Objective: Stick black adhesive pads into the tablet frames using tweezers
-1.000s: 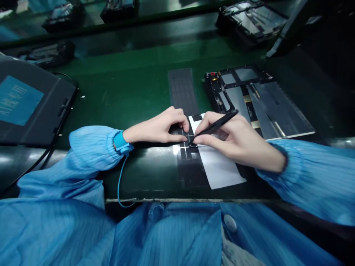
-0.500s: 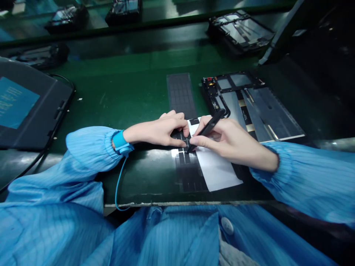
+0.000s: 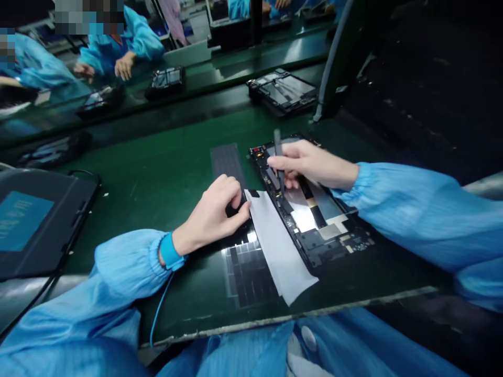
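My right hand (image 3: 310, 165) holds black tweezers (image 3: 278, 159) upright, their tip inside an open tablet frame (image 3: 334, 241) with a circuit board and metal panels. My left hand (image 3: 210, 214) curls over a small black adhesive piece (image 3: 234, 208) at the top corner of a white backing sheet (image 3: 277, 246), and its fingers hide most of that piece. The sheet lies against the frame's near edge. Below it sits a dark sheet of black pads (image 3: 247, 275), and a further dark strip (image 3: 227, 162) lies beyond my left hand.
A blue antistatic wrist strap (image 3: 168, 251) with a coiled cord circles my left wrist. A black folder with a blue label (image 3: 27, 220) lies at the left of the green belt (image 3: 165, 141). Other tablet frames (image 3: 281, 91) lie farther back, and co-workers in blue smocks (image 3: 118, 44) sit beyond.
The view has swung, and the tablet frame now sits by the white sheet. My right hand has moved from the sheet to above the frame, tweezers upright. My left hand has closed over the black piece.
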{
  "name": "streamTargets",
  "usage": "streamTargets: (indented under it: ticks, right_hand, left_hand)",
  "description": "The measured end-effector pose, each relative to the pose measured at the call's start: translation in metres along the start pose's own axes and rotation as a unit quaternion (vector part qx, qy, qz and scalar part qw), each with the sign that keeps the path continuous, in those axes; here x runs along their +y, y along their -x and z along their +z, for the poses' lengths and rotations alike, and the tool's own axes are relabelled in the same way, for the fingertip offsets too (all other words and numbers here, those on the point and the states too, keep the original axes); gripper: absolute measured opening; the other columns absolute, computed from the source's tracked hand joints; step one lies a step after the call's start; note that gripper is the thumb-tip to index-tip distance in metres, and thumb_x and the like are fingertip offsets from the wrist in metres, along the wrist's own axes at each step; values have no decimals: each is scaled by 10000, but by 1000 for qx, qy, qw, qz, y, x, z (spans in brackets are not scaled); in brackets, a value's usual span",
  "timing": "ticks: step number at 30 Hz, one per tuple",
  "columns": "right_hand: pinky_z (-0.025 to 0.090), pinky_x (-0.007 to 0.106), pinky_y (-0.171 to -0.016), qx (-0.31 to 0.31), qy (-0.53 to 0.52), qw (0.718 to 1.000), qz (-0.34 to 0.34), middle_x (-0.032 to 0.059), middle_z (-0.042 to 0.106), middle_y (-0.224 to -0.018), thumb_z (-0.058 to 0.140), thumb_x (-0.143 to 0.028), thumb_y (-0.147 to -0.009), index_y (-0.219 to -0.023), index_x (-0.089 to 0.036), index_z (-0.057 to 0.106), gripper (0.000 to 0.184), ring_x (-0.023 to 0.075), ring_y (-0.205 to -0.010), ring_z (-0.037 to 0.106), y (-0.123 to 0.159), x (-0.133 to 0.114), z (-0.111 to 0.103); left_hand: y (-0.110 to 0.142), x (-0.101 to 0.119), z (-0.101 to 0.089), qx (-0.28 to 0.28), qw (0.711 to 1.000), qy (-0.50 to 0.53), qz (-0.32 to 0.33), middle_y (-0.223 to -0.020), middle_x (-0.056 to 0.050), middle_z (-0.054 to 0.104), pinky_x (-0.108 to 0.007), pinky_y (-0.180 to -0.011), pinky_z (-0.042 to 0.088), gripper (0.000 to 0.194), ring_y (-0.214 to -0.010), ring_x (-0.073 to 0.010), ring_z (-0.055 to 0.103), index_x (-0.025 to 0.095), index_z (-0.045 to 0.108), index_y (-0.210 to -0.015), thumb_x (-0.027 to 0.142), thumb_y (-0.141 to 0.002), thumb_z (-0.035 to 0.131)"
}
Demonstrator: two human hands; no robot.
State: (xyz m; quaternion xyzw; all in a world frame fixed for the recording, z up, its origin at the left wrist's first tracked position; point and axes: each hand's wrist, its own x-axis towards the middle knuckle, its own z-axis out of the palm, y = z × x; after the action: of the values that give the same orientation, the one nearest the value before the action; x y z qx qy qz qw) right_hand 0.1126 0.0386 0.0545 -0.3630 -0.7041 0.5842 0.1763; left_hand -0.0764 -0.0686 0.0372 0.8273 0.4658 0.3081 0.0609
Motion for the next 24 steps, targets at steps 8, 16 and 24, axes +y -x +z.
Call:
streamTargets:
  ticks: [8, 16, 24]
  right_hand:
    - [332, 142, -257, -10, 43, 998, -42, -37, 537, -456, 499, -352, -865, -797, -149, 462, 217, 52, -266, 436, -17, 16, 4]
    - [328, 143, -249, 3, 39, 999, -34, -40, 534, -434, 460, -347, -887, -881, -144, 460, 203, 76, -276, 473, -19, 17, 3]
    - [344, 155, -257, 7, 40, 999, -36, -36, 538, -443, 459, -371, -884, -874, -152, 462, 219, 89, -296, 498, -20, 18, 3]
  left_hand:
    - [2, -1, 6, 132, 989, 5, 66, -695, -2, 480, -268, -607, 380, 212, -670, -119, 456, 159, 431, -769, 20, -680, 563]
    - [9, -2, 25, -55, 993, 30, 102, -1118, -135, 557, -370, -806, 433, 212, -959, -199, 457, 175, 343, -775, 43, -743, 506]
    - [8, -4, 25, -123, 983, 22, 131, -1235, -126, 506, -390, -876, 422, 166, -1039, -221, 424, 171, 350, -792, 43, -762, 452]
